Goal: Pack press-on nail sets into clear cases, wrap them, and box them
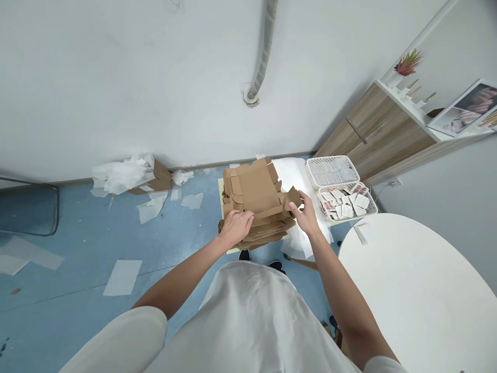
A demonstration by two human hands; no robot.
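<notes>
The cardboard stack is making the centre of my clock, with twelve o'clock pointing to the wall. Farthest left, at about eight o'clock, a white sheet is lying on the floor. Between nine and ten o'clock, a brown box is standing near the wall, and crumpled white paper is covering its left part.

At seven o'clock the left hand is resting its bent fingers on the near edge of the top carton; whether its grip is pinching or only pressing, I cannot tell. This carton is lying opened on the stack. At three o'clock the right hand is grasping the carton's right corner flap, its thumb above.

The folding, I judge, is being at an early stage: the near strip is seeming partly raised, while the main panel is lying flat and the left flaps are not forming a wall. Several flattened pieces are waiting underneath.

To the right, white sheeting is lying beside the stack, then two white baskets are holding small packets. At four o'clock a round white bench is standing.
</notes>
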